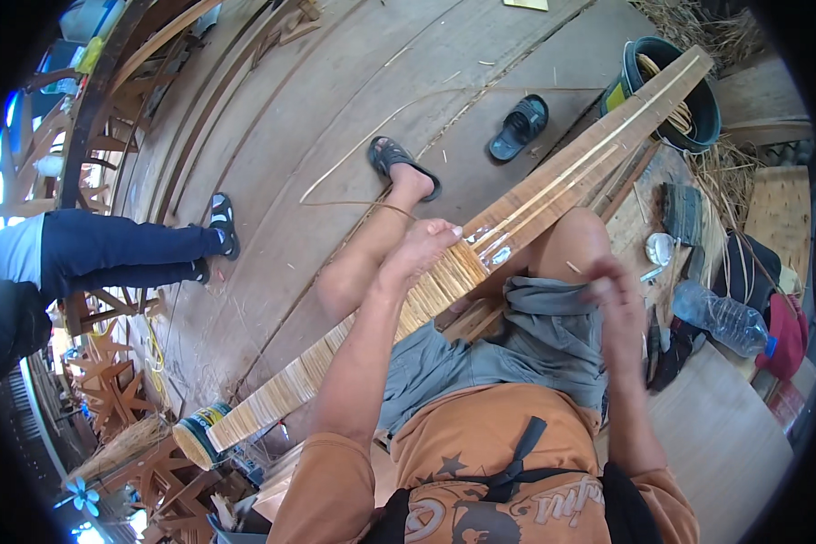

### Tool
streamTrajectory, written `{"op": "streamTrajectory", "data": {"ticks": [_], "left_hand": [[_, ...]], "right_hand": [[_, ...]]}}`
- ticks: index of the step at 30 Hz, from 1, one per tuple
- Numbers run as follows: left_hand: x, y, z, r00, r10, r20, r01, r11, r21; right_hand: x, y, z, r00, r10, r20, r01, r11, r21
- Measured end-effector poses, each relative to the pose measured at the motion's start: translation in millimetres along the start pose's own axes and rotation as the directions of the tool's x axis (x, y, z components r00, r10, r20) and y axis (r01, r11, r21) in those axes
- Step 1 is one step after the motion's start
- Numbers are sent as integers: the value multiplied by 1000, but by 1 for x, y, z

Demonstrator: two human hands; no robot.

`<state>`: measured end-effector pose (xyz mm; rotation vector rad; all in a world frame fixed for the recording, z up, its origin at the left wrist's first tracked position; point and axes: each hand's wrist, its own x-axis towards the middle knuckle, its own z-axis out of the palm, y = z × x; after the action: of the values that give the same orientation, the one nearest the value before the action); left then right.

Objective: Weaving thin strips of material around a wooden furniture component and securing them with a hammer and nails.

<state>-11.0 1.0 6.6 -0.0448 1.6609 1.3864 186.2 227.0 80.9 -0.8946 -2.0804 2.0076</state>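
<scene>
where the board (571, 177) lies: slantwise across the lap (467, 358), its far end overlapping a dark bucket (709, 127).
wound strips (286, 390): pale, packed around the board's lower-left part, a whitish, wet-looking smear (494, 252) just beyond.
left hand (419, 249): fingers curled together, pressed onto the wound strips near the smear.
right hand (615, 295): blurred, off the board; spread or closed, i cannot tell.

The board (526, 213) crosses the lap (553, 335), with the bottle (723, 319) at right.
</scene>
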Motion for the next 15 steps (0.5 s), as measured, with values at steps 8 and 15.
{"op": "streamTrajectory", "data": {"ticks": [8, 15], "left_hand": [[8, 1, -1, 982, -122, 144, 132, 989, -64], [-1, -8, 7, 1000, -24, 16, 22, 995, 96]], "right_hand": [[27, 104, 119, 898, 167, 407, -216, 973, 79], [20, 54, 105, 919, 259, 297, -296, 951, 87]]}}
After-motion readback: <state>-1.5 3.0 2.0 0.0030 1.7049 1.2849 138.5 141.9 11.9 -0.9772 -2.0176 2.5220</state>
